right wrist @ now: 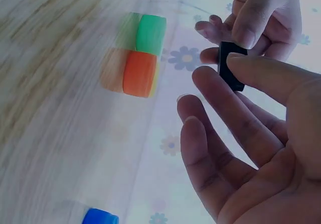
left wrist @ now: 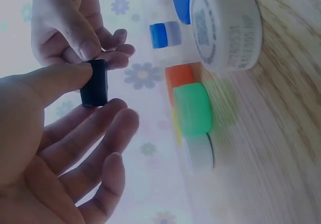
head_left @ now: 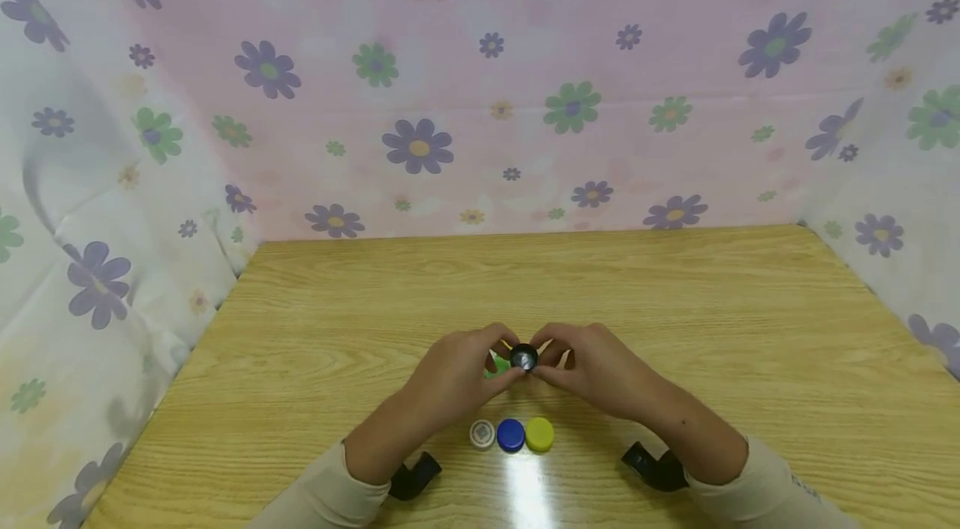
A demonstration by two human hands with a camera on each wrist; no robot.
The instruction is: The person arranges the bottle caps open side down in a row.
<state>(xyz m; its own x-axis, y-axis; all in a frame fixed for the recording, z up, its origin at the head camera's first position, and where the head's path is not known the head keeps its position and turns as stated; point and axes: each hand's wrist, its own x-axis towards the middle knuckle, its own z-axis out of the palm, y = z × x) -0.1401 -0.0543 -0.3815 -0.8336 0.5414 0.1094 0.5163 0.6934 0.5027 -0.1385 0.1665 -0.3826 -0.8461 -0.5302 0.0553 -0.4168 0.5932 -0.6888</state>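
Black cap [head_left: 524, 358], frame's lower centre: lay between left hand [head_left: 454, 369] and right hand [head_left: 598, 369], both pinching it, hollow showing.

Between left hand [head_left: 450, 369] and right hand [head_left: 600, 369], held cap [head_left: 524, 357], raised off table [head_left: 337, 304]. Nearer the wearer than both hands, on the table, side by side: leftmost cap [head_left: 482, 434], middle cap [head_left: 511, 435], rightmost cap [head_left: 539, 434]. Below left hand, half-hidden cap [head_left: 500, 365]; just beside, toward right hand, neighbouring cap [left wrist: 179, 77]. Farther that way, outlying cap [left wrist: 158, 35]. Behind both hands, beyond the table, cloth [head_left: 465, 87].
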